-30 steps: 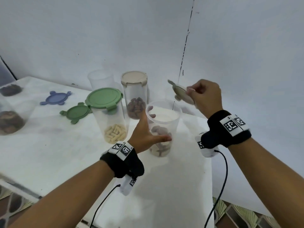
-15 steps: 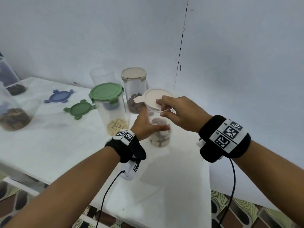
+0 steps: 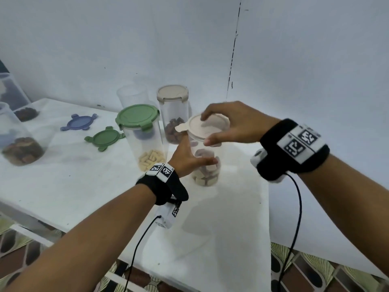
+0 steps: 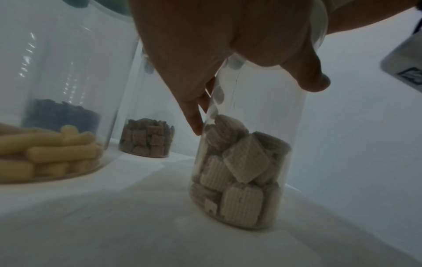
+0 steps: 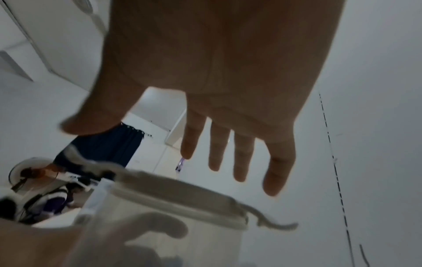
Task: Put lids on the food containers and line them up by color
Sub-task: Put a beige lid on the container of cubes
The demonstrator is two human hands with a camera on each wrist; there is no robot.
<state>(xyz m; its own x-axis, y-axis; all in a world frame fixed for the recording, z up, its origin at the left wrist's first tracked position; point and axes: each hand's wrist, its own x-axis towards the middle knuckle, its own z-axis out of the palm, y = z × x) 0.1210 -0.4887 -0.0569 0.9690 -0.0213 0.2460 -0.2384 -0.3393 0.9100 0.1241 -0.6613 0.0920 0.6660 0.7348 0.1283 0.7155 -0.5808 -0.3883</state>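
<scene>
1. The left hand (image 3: pixel 185 159) reaches in from the near left, forearm angled up toward the middle of the worktop (image 3: pixel 63 182), and wraps its fingers and thumb round the side of a clear container (image 3: pixel 207 171) holding pale ridged biscuits.
2. In the left wrist view, the fingers (image 4: pixel 194 115) run down the container's left wall while the thumb crosses its front.
3. The right hand (image 3: pixel 231 123) comes from the right, wrist level, and arches over the container's mouth. Its fingertips rest on top of the beige lid (image 3: pixel 205 128) and the thumb presses the lid's near edge.
4. In the right wrist view the fingers (image 5: pixel 242 157) are nearly straight and spread above the lid; one lid tab sticks out, unlatched.
5. Just left stands a green-lidded container (image 3: pixel 143 135) with yellow sticks; behind, a beige-lidded container (image 3: pixel 173 114) with brown pieces, and an uncovered empty container (image 3: pixel 132 96).
6. A loose green lid (image 3: pixel 104 138) and a blue lid (image 3: pixel 79 122) lie flat further left.
</scene>
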